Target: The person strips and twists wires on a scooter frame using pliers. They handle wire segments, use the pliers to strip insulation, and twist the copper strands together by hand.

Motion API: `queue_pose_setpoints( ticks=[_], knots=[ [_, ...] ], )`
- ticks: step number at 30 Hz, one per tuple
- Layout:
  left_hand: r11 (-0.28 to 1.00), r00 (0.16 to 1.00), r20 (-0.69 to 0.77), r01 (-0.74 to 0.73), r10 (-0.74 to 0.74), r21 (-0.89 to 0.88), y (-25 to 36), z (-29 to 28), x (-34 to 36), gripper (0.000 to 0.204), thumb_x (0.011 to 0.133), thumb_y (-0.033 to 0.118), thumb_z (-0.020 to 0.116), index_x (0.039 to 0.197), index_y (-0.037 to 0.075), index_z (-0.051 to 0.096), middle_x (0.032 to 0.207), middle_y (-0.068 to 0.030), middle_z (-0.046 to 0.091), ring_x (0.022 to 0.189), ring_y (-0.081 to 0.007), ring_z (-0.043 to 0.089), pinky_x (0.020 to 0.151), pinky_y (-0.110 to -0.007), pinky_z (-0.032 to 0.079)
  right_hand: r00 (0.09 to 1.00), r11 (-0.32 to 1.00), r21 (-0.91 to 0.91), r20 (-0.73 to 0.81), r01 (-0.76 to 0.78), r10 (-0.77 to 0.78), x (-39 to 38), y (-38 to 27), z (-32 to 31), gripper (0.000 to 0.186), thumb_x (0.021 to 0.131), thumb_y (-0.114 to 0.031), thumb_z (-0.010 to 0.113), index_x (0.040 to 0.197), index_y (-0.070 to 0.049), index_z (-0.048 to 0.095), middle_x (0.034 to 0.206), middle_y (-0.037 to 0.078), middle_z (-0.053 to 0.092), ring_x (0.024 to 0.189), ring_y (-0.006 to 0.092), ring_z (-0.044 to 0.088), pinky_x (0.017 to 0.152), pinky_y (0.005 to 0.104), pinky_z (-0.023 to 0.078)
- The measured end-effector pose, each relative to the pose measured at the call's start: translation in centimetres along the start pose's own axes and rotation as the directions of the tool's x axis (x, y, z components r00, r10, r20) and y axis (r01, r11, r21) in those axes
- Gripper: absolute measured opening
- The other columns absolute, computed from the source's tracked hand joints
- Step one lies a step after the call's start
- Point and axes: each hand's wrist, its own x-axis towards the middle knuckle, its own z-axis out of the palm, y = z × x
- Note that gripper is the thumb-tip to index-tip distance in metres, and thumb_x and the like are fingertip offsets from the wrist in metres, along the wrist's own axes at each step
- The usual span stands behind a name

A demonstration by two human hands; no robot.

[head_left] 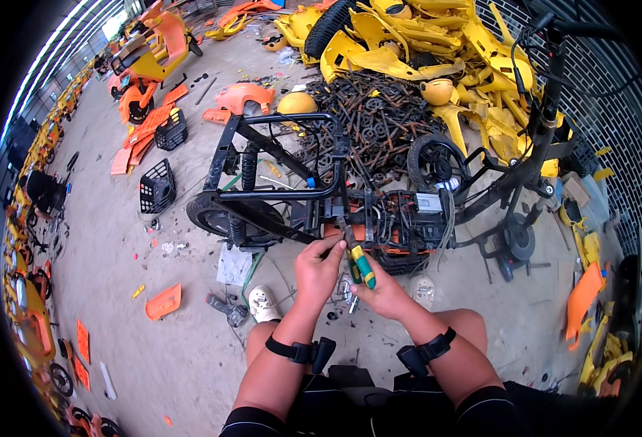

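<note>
My left hand is closed at the front of a black scooter frame, thumb and forefinger pinched beside the plier jaws; what they grip is too small to make out. My right hand grips green-and-yellow-handled pliers, whose metal jaws point up into the frame. Just right of the jaws sit exposed wiring and components with a silver box. The frame's rear wheel is at left. A small silver metal piece shows below my right hand.
A heap of rusty metal parts and yellow plastic panels lies behind the frame. Orange panels, black baskets and a power tool lie on the concrete floor. Several scooters line the left; a brick wall stands right.
</note>
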Motion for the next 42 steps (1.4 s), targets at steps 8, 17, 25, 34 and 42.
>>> queue_pose_setpoints(
  ticks=[8, 17, 25, 34, 42],
  knots=[
    [0.999, 0.998, 0.063, -0.009, 0.006, 0.048, -0.2, -0.9, 0.1, 0.018, 0.089, 0.012, 0.075, 0.1, -0.003, 0.075, 0.082, -0.0102, 0.073, 0.072, -0.0107, 0.064, 0.067, -0.027, 0.051, 0.991, 0.988, -0.136, -0.101, 0.079, -0.093, -0.5, 0.6, 1.9, 0.079, 0.09, -0.012, 0.068, 0.156, -0.002, 0.026, 0.152, 0.025, 0.041, 0.141, 0.037, 0.042, 0.115, 0.0398, 0.034],
    [0.983, 0.993, 0.108, -0.075, 0.057, 0.166, -0.2, -3.7, 0.1, 0.016, 0.088, 0.012, 0.074, 0.096, -0.002, 0.075, 0.084, -0.0147, 0.072, 0.075, -0.0218, 0.069, 0.069, -0.033, 0.053, 0.986, 0.985, -0.171, -0.167, -0.009, -0.02, -0.4, -0.8, 5.1, 0.077, 0.089, -0.011, 0.068, 0.155, -0.002, 0.028, 0.145, 0.027, 0.047, 0.136, 0.0407, 0.046, 0.111, 0.0418, 0.038],
    [0.999, 0.988, 0.154, -0.031, 0.025, 0.038, 0.2, -5.9, -0.4, 0.016, 0.089, 0.015, 0.071, 0.096, 0.001, 0.074, 0.088, -0.0194, 0.07, 0.082, -0.0344, 0.07, 0.073, -0.039, 0.054, 0.984, 0.995, 0.095, -0.176, 0.03, -0.012, 0.0, 0.8, 6.8, 0.075, 0.089, -0.006, 0.071, 0.152, -0.007, 0.03, 0.111, 0.006, 0.06, 0.097, 0.0151, 0.061, 0.083, 0.0314, 0.053],
    [0.965, 0.996, 0.017, -0.09, 0.089, 0.247, -2.2, -8.3, -0.5, 0.017, 0.089, 0.018, 0.071, 0.096, 0.003, 0.074, 0.088, -0.0175, 0.07, 0.081, -0.0351, 0.069, 0.072, -0.04, 0.054, 0.994, 0.99, 0.097, -0.039, -0.102, 0.106, 1.9, -0.4, 9.3, 0.052, 0.092, -0.001, 0.064, 0.14, -0.004, 0.044, 0.106, 0.005, 0.065, 0.091, 0.0123, 0.063, 0.076, 0.029, 0.053],
    [0.949, 0.989, -0.063, -0.108, 0.132, 0.295, -0.7, -8.0, -0.5, 0.016, 0.089, 0.018, 0.07, 0.093, 0.003, 0.073, 0.086, -0.0164, 0.069, 0.08, -0.0362, 0.067, 0.07, -0.043, 0.053, 0.994, 0.986, 0.132, -0.007, -0.104, 0.106, 2.8, -0.6, 8.5, 0.043, 0.097, -0.006, 0.061, 0.137, -0.003, 0.045, 0.096, 0.005, 0.063, 0.078, 0.0122, 0.064, 0.068, 0.0288, 0.054]
  ],
)
